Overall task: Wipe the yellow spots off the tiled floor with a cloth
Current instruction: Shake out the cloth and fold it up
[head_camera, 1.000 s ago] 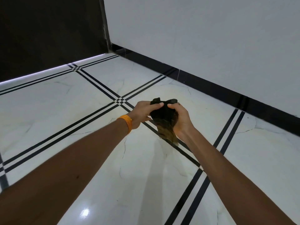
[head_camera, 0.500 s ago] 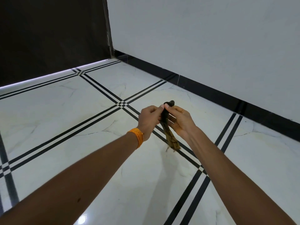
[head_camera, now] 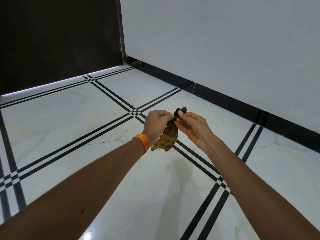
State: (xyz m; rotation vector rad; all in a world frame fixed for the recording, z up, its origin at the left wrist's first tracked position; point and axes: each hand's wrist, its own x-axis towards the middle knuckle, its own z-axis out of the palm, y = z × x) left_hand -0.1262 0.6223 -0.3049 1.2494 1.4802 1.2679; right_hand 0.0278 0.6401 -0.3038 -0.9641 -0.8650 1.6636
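Both my hands hold a dark cloth with yellow-brown stripes up in the air above the floor. My left hand pinches its top from the left, an orange band on that wrist. My right hand pinches the same bunched top from the right. The lower part of the cloth hangs loose and spread between my wrists. The white marble floor with black double lines lies below. A faint yellowish tint shows on the tile beyond my hands; I make out no distinct spots.
A white wall with a black skirting runs along the right. A dark wall closes the far left, with a lit strip at its base. My arms' shadow falls on the tile under the cloth.
The cloth was a dark bundle, then a thin twisted strip; now its lower part hangs wider and flatter. My hands have stayed together at its top.
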